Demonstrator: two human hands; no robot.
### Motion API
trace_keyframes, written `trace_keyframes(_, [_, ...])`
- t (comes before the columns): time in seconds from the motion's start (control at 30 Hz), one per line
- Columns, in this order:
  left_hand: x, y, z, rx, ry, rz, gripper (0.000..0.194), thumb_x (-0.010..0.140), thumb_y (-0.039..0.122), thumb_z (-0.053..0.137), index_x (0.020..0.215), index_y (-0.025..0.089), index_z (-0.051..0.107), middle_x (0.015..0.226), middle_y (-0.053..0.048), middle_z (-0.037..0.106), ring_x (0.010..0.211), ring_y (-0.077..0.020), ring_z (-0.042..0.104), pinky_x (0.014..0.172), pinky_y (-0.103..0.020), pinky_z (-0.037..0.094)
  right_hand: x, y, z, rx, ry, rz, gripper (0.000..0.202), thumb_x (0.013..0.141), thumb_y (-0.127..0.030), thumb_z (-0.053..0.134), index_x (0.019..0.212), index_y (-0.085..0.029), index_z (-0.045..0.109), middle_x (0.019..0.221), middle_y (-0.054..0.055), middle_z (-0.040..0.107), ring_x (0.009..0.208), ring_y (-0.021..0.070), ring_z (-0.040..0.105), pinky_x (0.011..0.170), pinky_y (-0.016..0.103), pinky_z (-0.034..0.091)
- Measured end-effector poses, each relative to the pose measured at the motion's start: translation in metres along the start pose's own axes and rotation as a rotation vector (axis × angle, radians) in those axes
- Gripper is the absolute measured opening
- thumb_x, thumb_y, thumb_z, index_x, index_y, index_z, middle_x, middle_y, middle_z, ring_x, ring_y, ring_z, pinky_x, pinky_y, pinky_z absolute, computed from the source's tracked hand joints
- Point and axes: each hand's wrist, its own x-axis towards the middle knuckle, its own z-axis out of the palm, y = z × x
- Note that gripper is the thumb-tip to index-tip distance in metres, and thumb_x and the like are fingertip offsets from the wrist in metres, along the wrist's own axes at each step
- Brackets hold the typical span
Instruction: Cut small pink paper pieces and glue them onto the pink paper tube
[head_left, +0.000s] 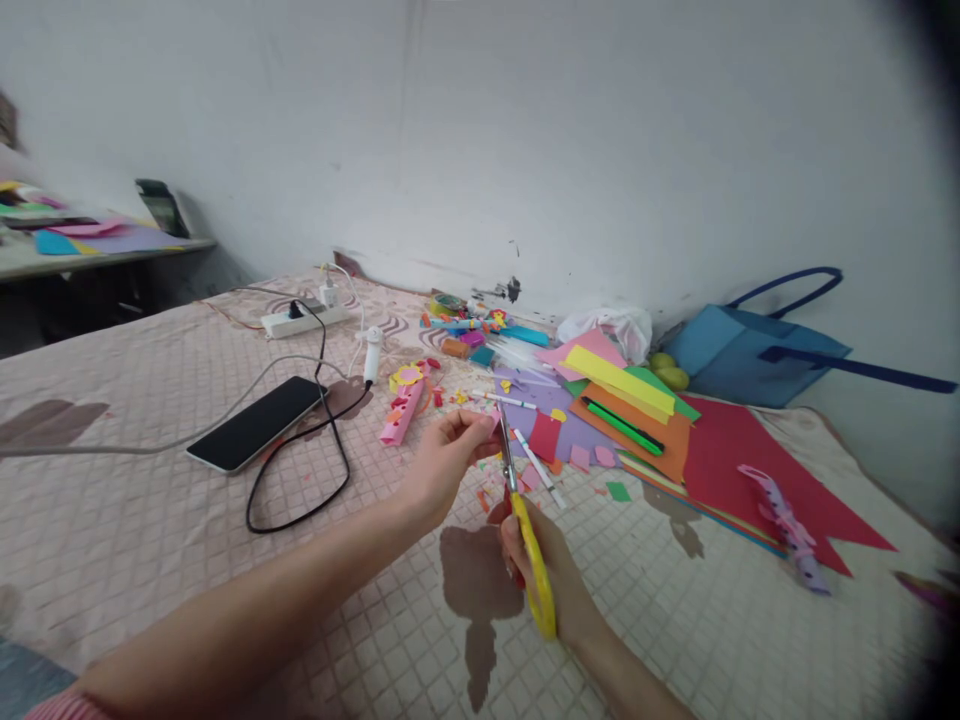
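My left hand (450, 455) pinches a small pink piece of paper (491, 424) between thumb and fingertips. Around the handles of a pair of scissors (534, 560), with yellow and red grips, my right hand (551, 565) is closed. The metal blades point up and away from me, their tips at the pink paper. Whether the blades are parted is hard to make out. Just beyond the hands lie paper scraps, a white pen (540, 468) and a red paper piece (545, 437). Left of them is a rolled pink paper figure (405, 405) with a yellow flower.
Coloured paper sheets (735, 470) spread to the right, with a green marker (622, 426) on top and a purple paper figure (787, 530). A blue bag (757, 350) stands by the wall. Left are a tablet (257, 424), a black cable (345, 475) and a power strip (307, 318).
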Motion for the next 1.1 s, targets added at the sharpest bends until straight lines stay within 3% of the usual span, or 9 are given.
trace_keyframes(0.3, [-0.0018, 0.0006, 0.0012, -0.028, 0.027, -0.021, 0.020, 0.067, 0.029, 0.071, 0.066, 0.013, 0.059, 0.071, -0.001, 0.061, 0.066, -0.0101, 0.058, 0.074, -0.028, 0.047, 0.0013, -0.0050, 0.0005, 0.024, 0.017, 0.056, 0.047, 0.077, -0.068, 0.041, 0.070, -0.022, 0.046, 0.050, -0.005, 0.040, 0.046, 0.0114, 0.036, 0.044, 0.026, 0.028])
trace_keyframes(0.6, [-0.0011, -0.0023, -0.0013, -0.038, 0.013, -0.014, 0.020, 0.070, 0.030, 0.069, 0.071, 0.012, 0.060, 0.076, -0.001, 0.062, 0.069, -0.0094, 0.058, 0.076, -0.027, 0.047, 0.0013, -0.0017, 0.0007, 0.042, 0.013, 0.078, 0.048, 0.076, -0.069, 0.042, 0.078, -0.021, 0.050, 0.049, -0.005, 0.039, 0.046, 0.0122, 0.036, 0.044, 0.026, 0.028])
trace_keyframes(1.1, [-0.0032, -0.0019, 0.0006, -0.056, 0.041, -0.007, 0.020, 0.068, 0.030, 0.070, 0.069, 0.013, 0.059, 0.073, -0.001, 0.061, 0.068, -0.0094, 0.057, 0.074, -0.026, 0.047, 0.0021, -0.0091, 0.0026, 0.012, 0.043, 0.058, 0.046, 0.075, -0.068, 0.043, 0.070, -0.023, 0.046, 0.048, -0.004, 0.039, 0.047, 0.0131, 0.037, 0.045, 0.027, 0.028])
